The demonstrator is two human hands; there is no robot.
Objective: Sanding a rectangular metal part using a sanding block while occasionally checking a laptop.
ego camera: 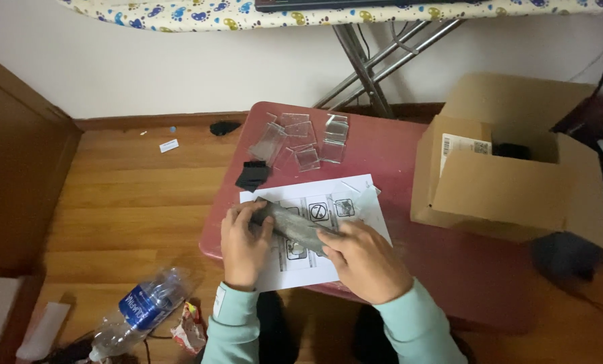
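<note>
Both hands, the left hand (244,239) and right hand (362,259), close on opposite ends of a thin grey strip (295,228); it looks light and bendy, best pinched by its ends.

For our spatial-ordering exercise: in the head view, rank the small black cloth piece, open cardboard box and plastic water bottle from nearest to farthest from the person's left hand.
1. Small black cloth piece: just above the left hand, on the table.
2. Plastic water bottle: lower left, on the floor.
3. Open cardboard box: far right.

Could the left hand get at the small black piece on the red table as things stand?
Probably yes. The black piece lies just beyond the left hand, with only the white sheet's edge between. But that hand, with the right hand, grips a grey strip, so it would need freeing.
</note>
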